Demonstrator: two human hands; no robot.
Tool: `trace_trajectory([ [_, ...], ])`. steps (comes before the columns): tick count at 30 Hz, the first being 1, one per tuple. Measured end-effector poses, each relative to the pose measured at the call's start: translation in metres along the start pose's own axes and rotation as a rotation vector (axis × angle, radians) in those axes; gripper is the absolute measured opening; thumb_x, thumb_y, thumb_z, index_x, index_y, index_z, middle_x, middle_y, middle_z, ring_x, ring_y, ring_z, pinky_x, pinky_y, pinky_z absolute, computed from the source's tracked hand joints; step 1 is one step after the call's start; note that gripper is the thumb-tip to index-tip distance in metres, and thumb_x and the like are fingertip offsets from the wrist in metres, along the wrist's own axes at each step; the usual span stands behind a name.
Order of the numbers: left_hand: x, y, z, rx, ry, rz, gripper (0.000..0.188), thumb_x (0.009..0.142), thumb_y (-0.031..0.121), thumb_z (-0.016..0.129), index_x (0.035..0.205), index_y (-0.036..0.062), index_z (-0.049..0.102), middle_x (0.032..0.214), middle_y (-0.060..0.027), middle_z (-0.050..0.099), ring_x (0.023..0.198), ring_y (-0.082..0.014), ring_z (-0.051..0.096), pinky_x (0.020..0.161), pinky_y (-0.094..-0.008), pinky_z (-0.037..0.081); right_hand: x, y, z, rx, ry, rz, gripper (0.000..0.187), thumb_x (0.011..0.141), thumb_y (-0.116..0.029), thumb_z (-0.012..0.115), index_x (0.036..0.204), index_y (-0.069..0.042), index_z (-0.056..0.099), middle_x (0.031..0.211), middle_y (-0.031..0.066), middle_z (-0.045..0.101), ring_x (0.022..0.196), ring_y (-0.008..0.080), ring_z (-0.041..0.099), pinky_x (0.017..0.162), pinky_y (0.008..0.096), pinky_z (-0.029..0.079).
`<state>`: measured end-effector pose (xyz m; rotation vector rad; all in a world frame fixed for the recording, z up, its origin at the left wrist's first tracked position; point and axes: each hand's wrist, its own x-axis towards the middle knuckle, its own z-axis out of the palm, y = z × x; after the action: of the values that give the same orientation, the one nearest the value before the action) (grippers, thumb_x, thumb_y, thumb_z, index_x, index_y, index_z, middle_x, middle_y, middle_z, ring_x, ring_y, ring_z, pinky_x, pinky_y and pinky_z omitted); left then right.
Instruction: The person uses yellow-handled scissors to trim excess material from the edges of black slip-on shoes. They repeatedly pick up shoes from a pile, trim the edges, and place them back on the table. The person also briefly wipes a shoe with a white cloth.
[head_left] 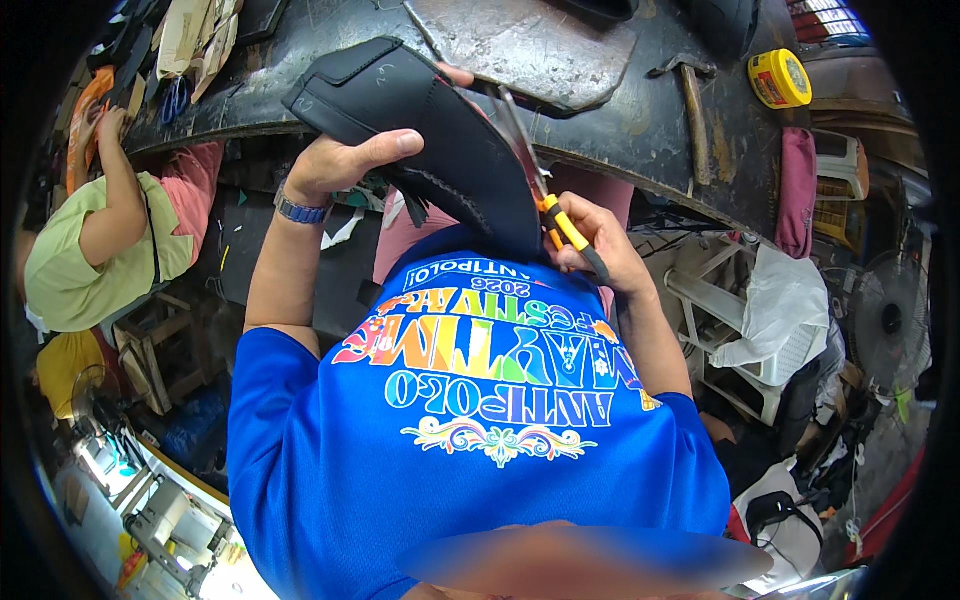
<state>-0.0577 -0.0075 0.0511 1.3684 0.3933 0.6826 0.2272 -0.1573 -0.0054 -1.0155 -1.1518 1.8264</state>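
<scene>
A black leather shoe upper [400,95] with stitched seams hangs in front of my chest. My left hand [345,165] is closed on it, the thumb lying on top and a fingertip showing at its far edge. In my right hand [595,240] is a pair of scissors [560,222] with yellow and black handles, the fingers wrapped round the grips. The metal blades point away from me and lie along the upper's right edge. Whether they touch the leather, I cannot tell.
Ahead stands a dark worktable [300,85] bearing a worn metal plate [530,45], a hammer [695,120] and a yellow tub [778,80]. At left, another person [105,230] works at the same table. White plastic stools [735,330] stand at right, near a fan [893,320].
</scene>
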Motion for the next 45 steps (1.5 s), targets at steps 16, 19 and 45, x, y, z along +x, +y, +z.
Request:
trace_trajectory([
  [16,-0.014,-0.019,0.004,0.218,0.215,-0.077,0.032,0.083,0.014,0.077,0.11,0.0007,0.066,0.101,-0.0069,0.069,0.091,-0.0153,0.066,0.083,-0.0282,0.053,0.02,-0.014,0.013,0.11,-0.074,0.03,0.033,0.081,-0.018,0.078,0.101,-0.004,0.056,0.079,-0.0001,0.059,0.062,0.0039,0.055,0.056,0.0192,0.044],
  [19,-0.013,-0.018,0.003,0.236,0.206,-0.081,0.031,0.083,0.014,0.077,0.11,0.001,0.066,0.101,-0.0068,0.069,0.091,-0.0152,0.065,0.083,-0.0279,0.053,0.019,-0.015,0.014,0.119,-0.025,0.059,0.031,0.081,-0.018,0.08,0.095,-0.006,0.056,0.071,-0.0008,0.058,0.056,0.0037,0.054,0.05,0.0183,0.042],
  [45,0.078,0.026,0.009,1.98,-0.412,0.469,0.012,0.081,0.014,0.059,0.084,0.0137,0.071,0.095,-0.0013,0.063,0.105,-0.0149,0.055,0.108,-0.0397,0.029,-0.049,-0.045,-0.151,-1.064,1.121,0.122,0.022,0.078,-0.015,0.075,0.09,-0.002,0.063,0.066,0.0016,0.059,0.061,0.0087,0.053,0.06,0.0261,0.044],
])
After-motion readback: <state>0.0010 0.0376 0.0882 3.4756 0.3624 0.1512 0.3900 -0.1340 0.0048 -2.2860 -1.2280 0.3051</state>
